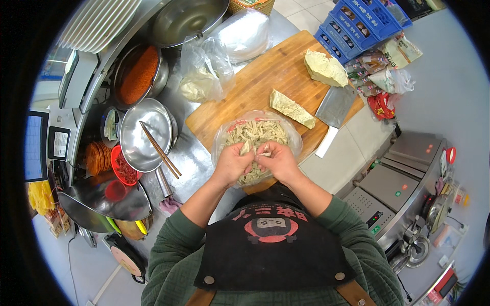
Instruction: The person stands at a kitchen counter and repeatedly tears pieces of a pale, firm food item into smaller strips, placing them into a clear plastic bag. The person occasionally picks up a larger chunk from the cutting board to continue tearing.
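Observation:
A plastic-lined bowl or bag (295, 139) full of pale, torn dough-like strips (264, 131) sits at the near edge of a wooden cutting board (245, 90). Above it, my left hand (235, 162) pinches a pale piece (246, 148) between thumb and fingers. My right hand (278, 160) meets it, its fingertips closed on a small pale bit (267, 151). Beyond the hands lies a long cut slab (293, 109) of the same pale stuff. A larger chunk (325, 69) rests at the board's far right, beside a cleaver (336, 107) whose white handle overhangs the edge.
Left of the board, wooden chopsticks (159, 149) lie across a steel pan (143, 130). Behind are a pot of red powder (139, 76), a large basin (189, 19) and a plastic bag (206, 74). Blue crates (356, 28) stand beyond the board; steel equipment (390, 183) is at right.

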A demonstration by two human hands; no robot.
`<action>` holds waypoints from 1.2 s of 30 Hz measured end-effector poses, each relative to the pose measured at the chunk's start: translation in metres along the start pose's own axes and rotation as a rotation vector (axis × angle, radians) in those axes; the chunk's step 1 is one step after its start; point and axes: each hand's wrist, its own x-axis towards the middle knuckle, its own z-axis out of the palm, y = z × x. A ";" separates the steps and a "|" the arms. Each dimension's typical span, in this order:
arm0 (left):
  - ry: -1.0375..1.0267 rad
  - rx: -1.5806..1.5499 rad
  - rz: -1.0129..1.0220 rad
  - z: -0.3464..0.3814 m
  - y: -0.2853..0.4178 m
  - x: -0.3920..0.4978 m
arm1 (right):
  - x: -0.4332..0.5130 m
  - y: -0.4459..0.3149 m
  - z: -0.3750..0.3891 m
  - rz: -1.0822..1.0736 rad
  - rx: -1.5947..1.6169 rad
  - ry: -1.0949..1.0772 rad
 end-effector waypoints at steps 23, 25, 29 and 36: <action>-0.169 0.202 0.146 -0.001 0.011 -0.015 | 0.001 -0.022 0.003 -0.211 -0.433 -0.027; -0.170 0.201 0.063 -0.001 0.008 -0.014 | 0.000 -0.018 0.002 -0.113 -0.243 -0.073; -0.132 0.368 0.262 0.001 -0.002 -0.014 | -0.004 -0.014 0.005 -0.067 -0.122 -0.051; -0.007 0.525 0.364 0.009 -0.004 -0.010 | 0.001 -0.003 0.019 -0.197 0.072 0.079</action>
